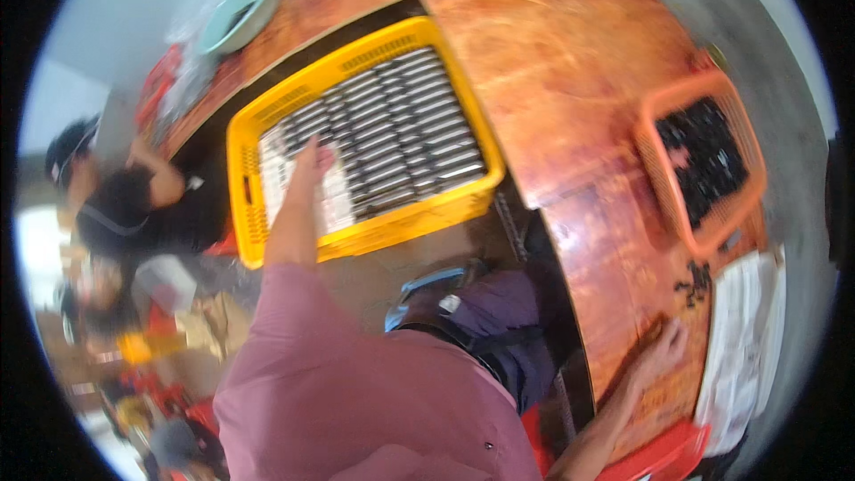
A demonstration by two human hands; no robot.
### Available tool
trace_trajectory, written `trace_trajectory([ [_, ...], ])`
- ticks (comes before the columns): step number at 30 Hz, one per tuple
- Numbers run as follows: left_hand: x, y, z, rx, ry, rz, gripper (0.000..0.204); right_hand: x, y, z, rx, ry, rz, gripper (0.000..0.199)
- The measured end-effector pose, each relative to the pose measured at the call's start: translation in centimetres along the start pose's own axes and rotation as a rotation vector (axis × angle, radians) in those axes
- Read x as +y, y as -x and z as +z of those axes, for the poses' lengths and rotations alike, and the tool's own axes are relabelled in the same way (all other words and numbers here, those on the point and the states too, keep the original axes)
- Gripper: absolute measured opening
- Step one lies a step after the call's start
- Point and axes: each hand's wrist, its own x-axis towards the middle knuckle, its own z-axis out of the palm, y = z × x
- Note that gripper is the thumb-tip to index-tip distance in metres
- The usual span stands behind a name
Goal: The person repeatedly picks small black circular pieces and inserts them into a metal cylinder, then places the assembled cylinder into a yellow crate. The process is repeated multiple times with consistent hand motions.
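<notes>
Lying over the inside of a yellow crate (401, 230), the left hand (310, 160) points its fingers away from the body, at the border between a pale printed layer (334, 205) and rows of dark bars with silvery stripes (414, 129). Blur hides its fingertips, so I cannot tell how far they are parted, whether they touch a bar, or whether they have hold of anything. The right hand (663, 352) is low over the orange-brown table (543, 62), fingers loosely curled; I cannot tell if something small sits inside the curl. The bars fill most of the crate, mainly to the right of the left hand, each with its long axis slanting up to the right, roughly along the crate's long sides. The left hand is plainly the nearer one; the right is well apart, beyond the crate's right end. The crate's raised rim encloses the bars, and the left forearm crosses its near wall. Farther out, tabletop stretches as open room between the crate and an orange basket (657, 183) of black pieces (708, 160). Small black parts (695, 283) lie scattered just beyond the right hand, with stacked papers (735, 338) bounding its right side.
</notes>
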Motion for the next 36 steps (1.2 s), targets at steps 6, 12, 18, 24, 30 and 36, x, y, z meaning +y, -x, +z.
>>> trace_trajectory([
  [6,1.3,2.8,1.5,0.073,-0.121,0.030,0.038,4.9,-2.0,-1.1,-0.039,-0.134,-0.152,0.023],
  [12,5.5,10.3,5.1,0.025,-0.313,0.426,0.026,5.1,-1.3,-1.9,-0.107,-0.077,-0.247,0.011],
  [18,4.3,25.4,17.8,-0.335,-0.518,1.108,0.026,1.4,3.2,-4.4,-0.227,-0.241,0.039,0.010],
  [24,-4.1,41.2,28.3,-0.963,-0.612,1.467,0.022,2.2,4.5,-9.1,-0.158,0.124,-0.311,0.013],
  [30,-11.3,54.4,35.2,-1.510,-0.611,1.326,0.027,3.1,4.9,-18.4,0.303,0.444,-0.315,0.011],
  [36,-14.6,54.6,34.5,-1.621,-0.712,1.300,0.030,5.0,6.7,-30.4,0.546,0.837,-0.077,0.016],
])
